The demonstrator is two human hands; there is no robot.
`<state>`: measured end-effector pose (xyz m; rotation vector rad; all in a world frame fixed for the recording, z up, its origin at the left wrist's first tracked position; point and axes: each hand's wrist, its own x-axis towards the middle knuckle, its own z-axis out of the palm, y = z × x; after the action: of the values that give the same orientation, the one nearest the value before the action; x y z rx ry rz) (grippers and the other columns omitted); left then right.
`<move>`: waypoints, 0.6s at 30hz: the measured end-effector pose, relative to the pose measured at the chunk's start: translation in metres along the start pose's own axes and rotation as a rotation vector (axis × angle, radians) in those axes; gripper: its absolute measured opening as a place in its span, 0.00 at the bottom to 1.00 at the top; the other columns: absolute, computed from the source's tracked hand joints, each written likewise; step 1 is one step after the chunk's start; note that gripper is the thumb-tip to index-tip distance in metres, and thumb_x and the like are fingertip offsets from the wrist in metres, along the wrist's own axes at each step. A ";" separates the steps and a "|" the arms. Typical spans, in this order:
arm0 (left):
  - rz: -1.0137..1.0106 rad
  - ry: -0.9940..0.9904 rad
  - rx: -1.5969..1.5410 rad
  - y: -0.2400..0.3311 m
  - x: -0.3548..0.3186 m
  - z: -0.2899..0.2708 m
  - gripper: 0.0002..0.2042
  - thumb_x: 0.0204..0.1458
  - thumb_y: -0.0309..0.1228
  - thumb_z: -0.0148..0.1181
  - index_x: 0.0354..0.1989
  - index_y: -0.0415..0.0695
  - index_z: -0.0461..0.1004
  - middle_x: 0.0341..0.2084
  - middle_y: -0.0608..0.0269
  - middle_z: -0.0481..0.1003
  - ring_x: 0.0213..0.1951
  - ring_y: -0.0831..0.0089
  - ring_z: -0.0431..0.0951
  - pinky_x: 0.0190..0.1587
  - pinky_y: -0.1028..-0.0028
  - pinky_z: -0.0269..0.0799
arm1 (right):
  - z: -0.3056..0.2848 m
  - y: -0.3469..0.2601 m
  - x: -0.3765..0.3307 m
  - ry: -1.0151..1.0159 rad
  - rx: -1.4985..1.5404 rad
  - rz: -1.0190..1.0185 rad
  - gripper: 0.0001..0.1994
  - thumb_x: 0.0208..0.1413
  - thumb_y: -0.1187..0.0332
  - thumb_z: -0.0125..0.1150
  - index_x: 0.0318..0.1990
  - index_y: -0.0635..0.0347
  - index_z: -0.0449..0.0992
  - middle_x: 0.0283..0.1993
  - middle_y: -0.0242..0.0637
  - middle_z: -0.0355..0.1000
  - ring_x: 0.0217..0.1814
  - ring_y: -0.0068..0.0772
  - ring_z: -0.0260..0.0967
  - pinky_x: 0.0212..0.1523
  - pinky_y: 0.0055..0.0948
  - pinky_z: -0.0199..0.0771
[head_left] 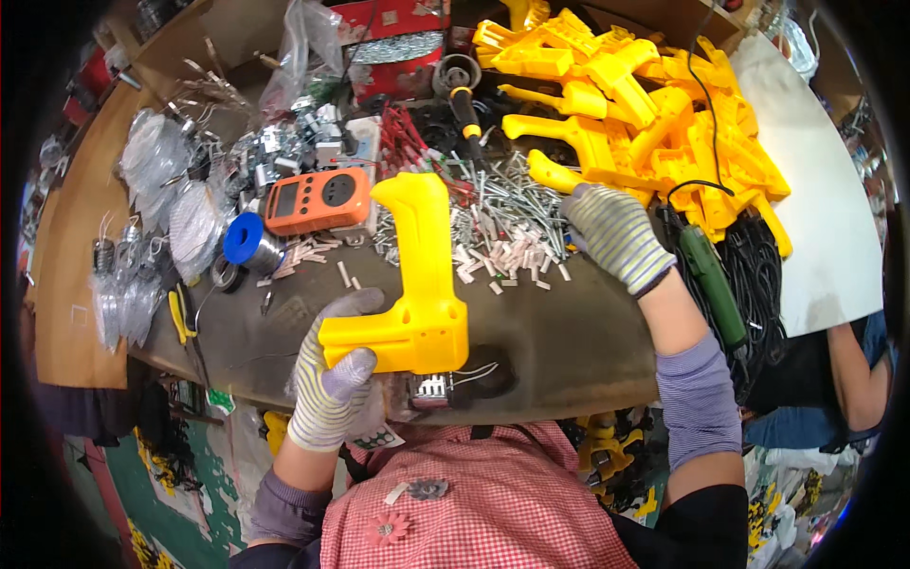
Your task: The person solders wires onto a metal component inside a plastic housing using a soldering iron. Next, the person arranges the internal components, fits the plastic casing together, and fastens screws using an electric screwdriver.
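My left hand [332, 379], in a striped knit glove with grey fingertips, grips a yellow plastic gun-shaped housing [428, 284] above the table's near edge. Its thumb lies across the housing's short arm, and the longer arm points away from me. Just below the housing sits a slotted silvery metal part [431, 391] with two thin pale wires beside it. My right hand [618, 237], gloved alike, is at the lower left edge of the pile of yellow housings [654, 114]. Its fingers are curled; a bit of blue shows beside them, and what they hold is hidden.
Long screws [521, 199] and small white sleeves [512, 256] lie mid-table. An orange multimeter [318, 201], a blue solder spool [251, 244] and yellow-handled pliers [180, 313] are left. A soldering iron [464, 109] rests behind. Right are black cables [758, 284] and a person's arm [853, 379].
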<state>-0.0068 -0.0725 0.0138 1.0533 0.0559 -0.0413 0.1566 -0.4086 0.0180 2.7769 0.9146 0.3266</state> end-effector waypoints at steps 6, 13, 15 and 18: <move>-0.056 -0.020 -0.107 0.002 -0.003 0.005 0.34 0.45 0.35 0.76 0.60 0.38 0.67 0.51 0.54 0.76 0.55 0.61 0.77 0.61 0.60 0.71 | -0.033 -0.019 -0.022 0.452 0.614 0.263 0.07 0.51 0.74 0.66 0.38 0.58 0.77 0.33 0.37 0.76 0.33 0.36 0.77 0.35 0.33 0.76; -0.054 -0.079 -0.085 0.005 -0.002 0.011 0.34 0.46 0.35 0.75 0.61 0.37 0.66 0.52 0.53 0.76 0.55 0.61 0.77 0.61 0.60 0.71 | -0.105 -0.108 -0.030 0.406 2.113 0.441 0.10 0.57 0.73 0.64 0.43 0.65 0.72 0.37 0.42 0.79 0.33 0.28 0.80 0.35 0.26 0.82; -0.022 -0.103 -0.037 0.005 -0.001 0.015 0.33 0.46 0.31 0.74 0.61 0.36 0.67 0.52 0.53 0.76 0.55 0.62 0.77 0.61 0.60 0.72 | -0.107 -0.115 -0.029 0.325 2.153 0.545 0.09 0.57 0.74 0.64 0.43 0.64 0.72 0.36 0.42 0.78 0.33 0.29 0.80 0.36 0.28 0.83; 0.099 -0.106 0.176 0.001 -0.002 0.011 0.30 0.46 0.25 0.71 0.60 0.35 0.68 0.53 0.52 0.76 0.55 0.63 0.78 0.60 0.63 0.72 | -0.091 -0.118 -0.032 0.402 1.939 0.494 0.08 0.55 0.75 0.65 0.40 0.62 0.73 0.34 0.37 0.78 0.33 0.25 0.79 0.35 0.25 0.80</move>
<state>-0.0082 -0.0812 0.0205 1.2271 -0.0978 -0.0120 0.0411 -0.3238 0.0700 4.9046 0.5891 -0.1170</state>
